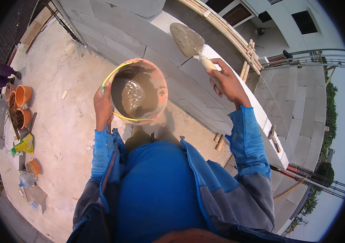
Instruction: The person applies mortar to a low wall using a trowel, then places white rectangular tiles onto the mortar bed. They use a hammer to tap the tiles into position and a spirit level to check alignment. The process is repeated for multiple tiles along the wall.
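In front of my body hangs an orange bucket [161, 91], its inside coated with grey mortar [138, 95] that looks wet and shiny in the middle. My left hand [103, 106] is closed on the bucket's yellow handle at its left side. A trowel [187, 39] with a mortar-smeared blade and a pale handle is gripped in my right hand [228, 83]. Its blade points up and left, over the top of a grey block wall [124, 38]. The fingertips of my left hand are partly hidden by the bucket's rim.
The wall runs diagonally from upper left to lower right; a hammer [272, 132] lies on its top. Bamboo poles [221, 24] stand beyond it. Along the floor's left side are orange buckets [23, 95], a yellow bag [24, 144] and a water jug [26, 180]. Another person [4, 75] is at far left.
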{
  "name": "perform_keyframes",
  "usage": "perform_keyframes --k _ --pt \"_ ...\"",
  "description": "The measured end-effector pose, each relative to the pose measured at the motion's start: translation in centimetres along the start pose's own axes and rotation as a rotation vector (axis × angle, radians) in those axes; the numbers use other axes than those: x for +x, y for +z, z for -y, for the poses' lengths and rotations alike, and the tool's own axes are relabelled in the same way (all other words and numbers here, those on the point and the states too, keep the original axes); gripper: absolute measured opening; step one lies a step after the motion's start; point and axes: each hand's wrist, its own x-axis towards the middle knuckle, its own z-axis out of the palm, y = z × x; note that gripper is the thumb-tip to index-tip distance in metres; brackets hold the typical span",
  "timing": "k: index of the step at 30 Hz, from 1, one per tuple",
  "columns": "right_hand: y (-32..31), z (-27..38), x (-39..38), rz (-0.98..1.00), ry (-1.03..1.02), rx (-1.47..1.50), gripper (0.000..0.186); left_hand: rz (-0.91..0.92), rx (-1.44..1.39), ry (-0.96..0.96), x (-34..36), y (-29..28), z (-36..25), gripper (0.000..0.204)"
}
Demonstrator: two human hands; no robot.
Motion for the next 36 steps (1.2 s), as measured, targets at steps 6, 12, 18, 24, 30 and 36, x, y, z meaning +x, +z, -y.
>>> perform_keyframes --k 6,12,18,24,30,36 --pt "0.6 3.4 8.0 -0.351 -0.458 -1.025 0.043 -0.054 0.033 -0.034 1.8 -4.6 1.1 0.045" --pt "0.5 1.7 4.2 -0.438 -0.401 -1.175 0.05 -0.182 0.009 -0.038 1.6 -12.0 3.8 0.045" --pt "-1.3 -5.1 0.5 -0.513 -0.409 -1.065 0.053 -0.377 0.098 -0.031 -0.7 -14.6 4.0 0.046" --pt "-2.4 -11.8 -0.7 -0.582 -0.419 -0.961 0.058 -0.44 0.293 0.031 -2.4 -13.2 2.7 0.052" --pt "0.9 -19.7 -1.2 -0.664 -0.316 -0.81 0.069 -0.362 0.145 0.11 -3.6 -10.2 3.1 0.051" --pt "2.1 -29.1 -2.7 -0.688 -0.342 -0.757 0.063 -0.271 0.115 0.125 -7.9 -1.6 1.1 0.055"
